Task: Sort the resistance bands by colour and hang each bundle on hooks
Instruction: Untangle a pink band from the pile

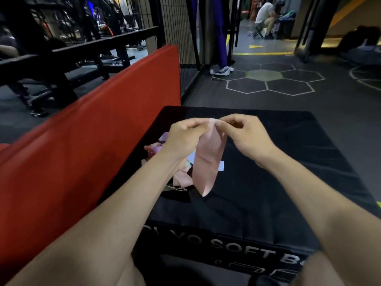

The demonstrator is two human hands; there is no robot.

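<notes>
Head view — a pink resistance band (208, 159) is pinched at its top edge between the left hand (185, 137) and right hand (245, 135), fingers of both curled onto it; the loop hangs below them over a black soft box (278, 182). A pile of bands (165, 159) — purple, pink, pale blue — is seen beneath the left wrist, beside a red mat (92, 145).

Soft rubbery bands over a matt black box

The pink band (208, 159) pinched between my left hand (183, 137) and my right hand (245, 135) looks like thin, smooth, matt rubber, limp and faintly see-through at its folded tip. The heap of bands (162, 149) beneath has the same dull finish. The black soft box (278, 182) looks like smooth coated fabric with a low sheen; the red pad (103, 131) seems matt vinyl.
</notes>
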